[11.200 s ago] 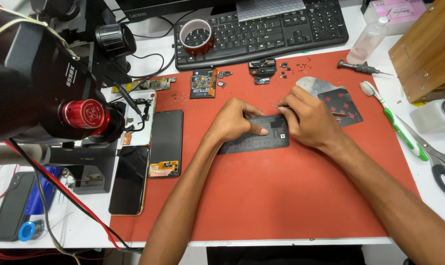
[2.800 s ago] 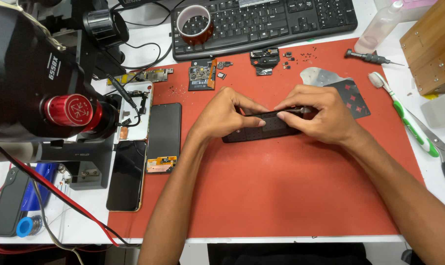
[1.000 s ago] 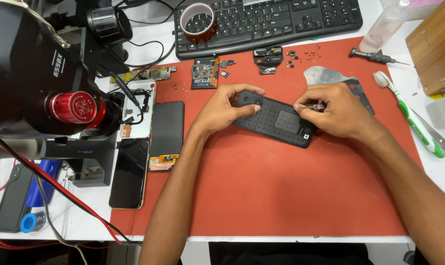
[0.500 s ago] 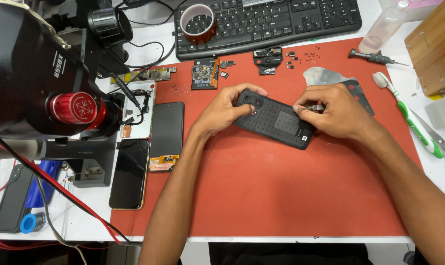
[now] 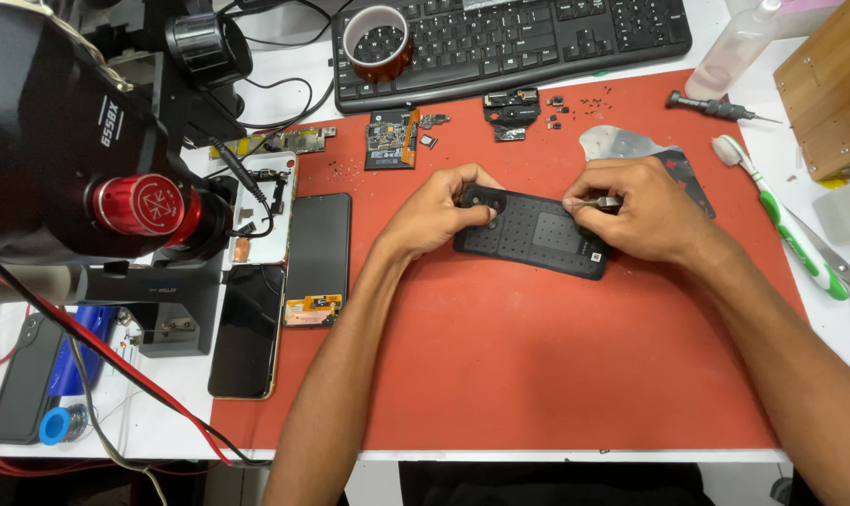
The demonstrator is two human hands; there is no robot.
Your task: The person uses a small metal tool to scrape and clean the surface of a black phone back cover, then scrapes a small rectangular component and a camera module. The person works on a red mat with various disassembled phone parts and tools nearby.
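A black phone back cover (image 5: 535, 234) lies inner side up on the red mat (image 5: 500, 375), tilted with its right end nearer me. My left hand (image 5: 437, 212) grips its left end, with fingers around the camera cutout. At the cover's right end, my right hand (image 5: 642, 214) pinches a small metal tool, likely tweezers (image 5: 595, 201), whose tip points left over the cover's upper edge.
A keyboard (image 5: 519, 37) and a tape roll (image 5: 376, 42) sit behind the mat. A microscope (image 5: 78, 159) stands at the left, beside two phone screens (image 5: 317, 248). A circuit board (image 5: 390, 150), loose screws, a metal plate (image 5: 622, 143), a screwdriver (image 5: 715, 106), a toothbrush (image 5: 787, 232) and a wooden box (image 5: 833, 84) surround the hands.
Earlier both hands held the cover up on its edge; it now lies flat and tilted on the mat. Over the last half second the hands have barely moved.
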